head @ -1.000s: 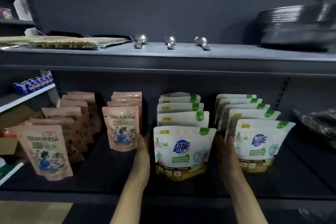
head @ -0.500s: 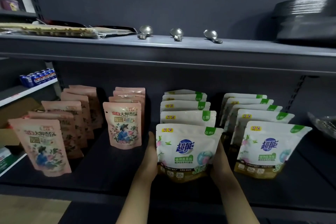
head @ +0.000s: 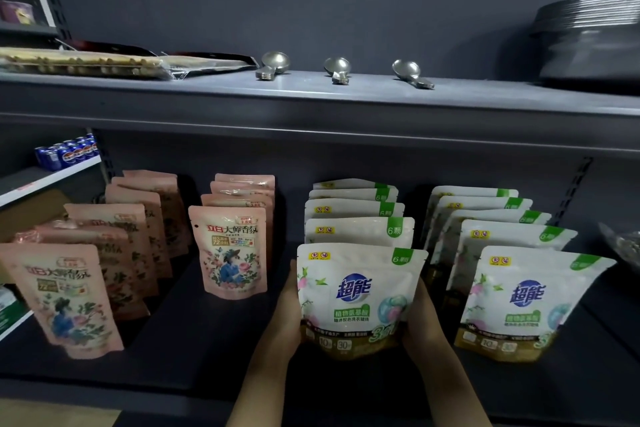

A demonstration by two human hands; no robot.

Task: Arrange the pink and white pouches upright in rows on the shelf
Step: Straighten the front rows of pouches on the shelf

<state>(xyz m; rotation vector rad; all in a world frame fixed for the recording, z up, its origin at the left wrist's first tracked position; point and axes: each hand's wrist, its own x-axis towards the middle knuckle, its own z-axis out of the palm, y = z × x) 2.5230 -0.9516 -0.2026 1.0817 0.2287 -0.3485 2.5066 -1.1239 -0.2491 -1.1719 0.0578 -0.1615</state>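
Front white pouch (head: 360,298) upright on lower shelf (head: 207,350), heading left white row. Left hand (head: 289,317), right hand (head: 420,319) grasp its sides, fingers curled round edges, likely squaring it. Pink rows (head: 235,246) stand further left.

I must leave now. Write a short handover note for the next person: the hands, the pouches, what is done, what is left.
Left hand and right hand grip the sides of the front white pouch, upright on the lower shelf.
Done: two white rows stand straight; the second pink row too.
Left: release this pouch, then tidy the far-left pink row, which leans unevenly.
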